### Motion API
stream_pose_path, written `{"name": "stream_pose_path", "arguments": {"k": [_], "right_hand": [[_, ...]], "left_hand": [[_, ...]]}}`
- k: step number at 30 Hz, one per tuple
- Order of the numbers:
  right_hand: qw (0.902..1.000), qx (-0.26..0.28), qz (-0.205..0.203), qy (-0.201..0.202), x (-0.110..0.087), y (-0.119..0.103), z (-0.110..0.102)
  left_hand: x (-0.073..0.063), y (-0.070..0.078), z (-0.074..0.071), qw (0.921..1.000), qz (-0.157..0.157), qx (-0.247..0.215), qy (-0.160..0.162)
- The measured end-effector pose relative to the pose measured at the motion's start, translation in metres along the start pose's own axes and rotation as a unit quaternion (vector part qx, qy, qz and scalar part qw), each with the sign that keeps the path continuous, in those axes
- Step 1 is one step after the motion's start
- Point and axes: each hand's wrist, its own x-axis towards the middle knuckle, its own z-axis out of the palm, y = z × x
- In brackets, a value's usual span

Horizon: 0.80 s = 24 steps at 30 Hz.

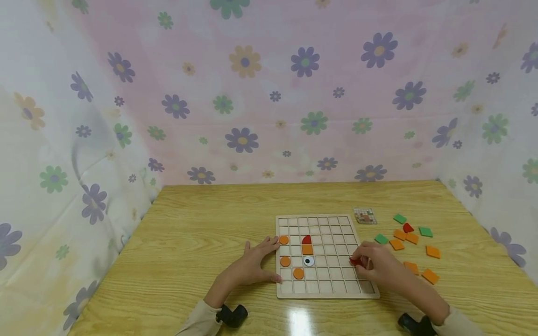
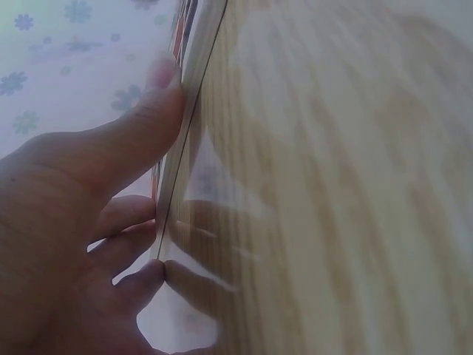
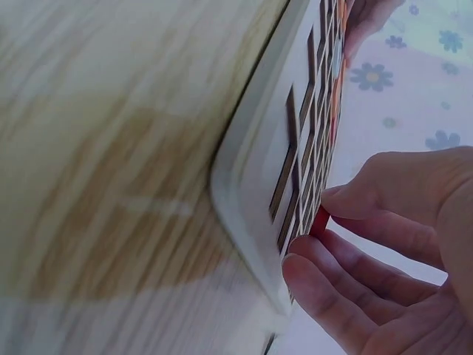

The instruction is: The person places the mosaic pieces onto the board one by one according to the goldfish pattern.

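Note:
A wooden grid board (image 1: 336,294) lies flat on the table. My left hand (image 1: 251,266) rests at its left edge, thumb and fingertips touching the rim; the left wrist view shows the thumb (image 2: 137,133) along that edge. Over the board's right side, my right hand (image 1: 380,263) pinches a red piece (image 3: 319,222) between thumb and fingers. In the board's cells sit a red quarter-round piece (image 1: 307,240), an orange square (image 1: 307,249), a white eye piece (image 1: 308,261) and three orange discs, one of them (image 1: 298,273) lowest.
Right of the board lie several loose orange tiles (image 1: 433,252), green tiles (image 1: 426,231) and a red piece (image 1: 407,227). A small patterned card (image 1: 365,216) is behind the board's far right corner. Flowered cloth (image 1: 273,93) hangs around the wooden table (image 1: 201,233).

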Motion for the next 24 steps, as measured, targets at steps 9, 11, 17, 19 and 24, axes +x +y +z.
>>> {"name": "stream_pose_path", "arguments": {"k": [9,11,17,19,24], "right_hand": [[0.9995,0.021,-0.018,-0.015,0.006,-0.012,0.011],[0.9994,0.023,-0.012,-0.023,0.007,-0.015,0.014],[0.9994,0.020,-0.004,-0.028,0.011,-0.024,0.022],[0.9991,0.028,-0.008,-0.029,0.013,-0.028,0.023],[0.9984,0.045,-0.021,-0.026,0.017,-0.035,0.028]], "left_hand": [[0.000,0.000,-0.001,1.0000,0.005,-0.001,-0.003],[0.000,0.001,-0.002,1.0000,0.006,0.001,-0.003],[0.000,0.000,-0.001,1.0000,0.001,0.005,-0.001],[0.000,0.000,-0.001,1.0000,-0.001,0.006,-0.002],[0.000,0.000,-0.001,1.0000,0.000,0.005,-0.001]]}}
